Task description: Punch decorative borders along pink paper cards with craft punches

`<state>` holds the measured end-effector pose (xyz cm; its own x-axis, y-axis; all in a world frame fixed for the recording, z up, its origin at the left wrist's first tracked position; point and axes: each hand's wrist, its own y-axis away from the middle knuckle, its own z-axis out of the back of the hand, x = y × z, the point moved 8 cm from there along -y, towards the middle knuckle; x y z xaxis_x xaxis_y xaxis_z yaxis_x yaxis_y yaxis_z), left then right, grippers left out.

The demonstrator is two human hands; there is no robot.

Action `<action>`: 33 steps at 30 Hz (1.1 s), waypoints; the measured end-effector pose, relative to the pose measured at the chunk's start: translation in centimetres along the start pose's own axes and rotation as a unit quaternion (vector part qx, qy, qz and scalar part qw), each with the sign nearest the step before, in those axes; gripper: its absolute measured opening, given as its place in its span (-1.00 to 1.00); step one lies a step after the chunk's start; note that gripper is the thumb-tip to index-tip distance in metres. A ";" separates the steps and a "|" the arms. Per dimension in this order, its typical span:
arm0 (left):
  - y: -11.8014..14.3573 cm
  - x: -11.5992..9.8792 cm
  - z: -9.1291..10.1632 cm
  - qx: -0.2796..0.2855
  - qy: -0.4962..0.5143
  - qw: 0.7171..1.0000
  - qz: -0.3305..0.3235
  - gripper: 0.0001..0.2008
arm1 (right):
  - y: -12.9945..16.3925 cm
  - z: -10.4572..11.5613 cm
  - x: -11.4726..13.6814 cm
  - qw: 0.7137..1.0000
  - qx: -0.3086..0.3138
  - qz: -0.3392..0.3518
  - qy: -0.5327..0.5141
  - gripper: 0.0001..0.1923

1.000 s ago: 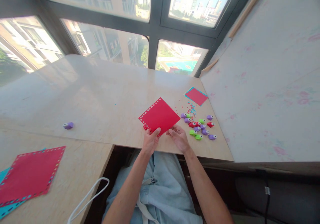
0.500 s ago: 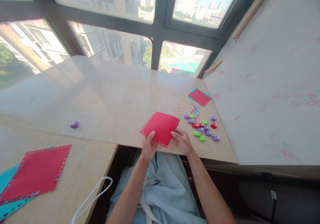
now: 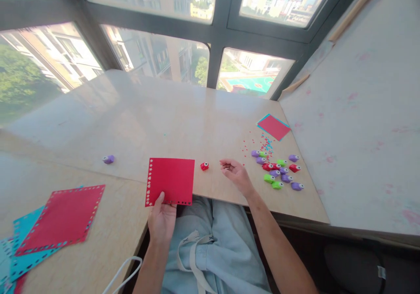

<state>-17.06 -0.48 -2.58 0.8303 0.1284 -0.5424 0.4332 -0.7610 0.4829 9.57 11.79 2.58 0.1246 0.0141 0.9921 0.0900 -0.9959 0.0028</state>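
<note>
My left hand pinches the near edge of a red paper square with punched holes along its left and bottom edges, holding it above the table's front edge. My right hand hovers over the table, fingers loosely curled and holding nothing. A small red paper punch lies on the table between the paper and my right hand. A cluster of several purple, green and red punches sits to the right of that hand.
A stack of red and blue punched sheets lies on the lower table at left. A lone purple punch sits mid-left. A red-on-blue sheet and paper confetti lie at right, near the wall panel.
My left hand carried the red paper leftward, away from my right hand, which let go of it. The small red punch, earlier under the paper, now lies uncovered on the table.
</note>
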 end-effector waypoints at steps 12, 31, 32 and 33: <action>0.5 1.1 -2.7 -0.007 -0.099 0.994 -0.048 -0.74 | 1.3 -1.4 1.0 0.980 0.000 -0.054 -0.189 -0.60; 0.8 1.6 -2.9 0.003 -0.169 0.985 -0.020 -0.71 | 2.3 -1.8 1.2 0.983 0.008 -0.026 -0.179 -0.63; 0.8 1.6 -2.9 0.003 -0.169 0.985 -0.020 -0.70 | 2.3 -1.8 1.1 0.984 0.011 -0.027 -0.178 -0.62; 0.8 1.6 -2.9 0.003 -0.170 0.985 -0.020 -0.69 | 2.3 -1.7 0.9 0.984 0.013 -0.028 -0.176 -0.61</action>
<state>-14.39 0.96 -1.08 0.6476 -0.0613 -0.7595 0.4596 -0.7636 0.4535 8.17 9.33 3.72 0.4534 0.1042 0.8852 0.1316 -0.9901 0.0491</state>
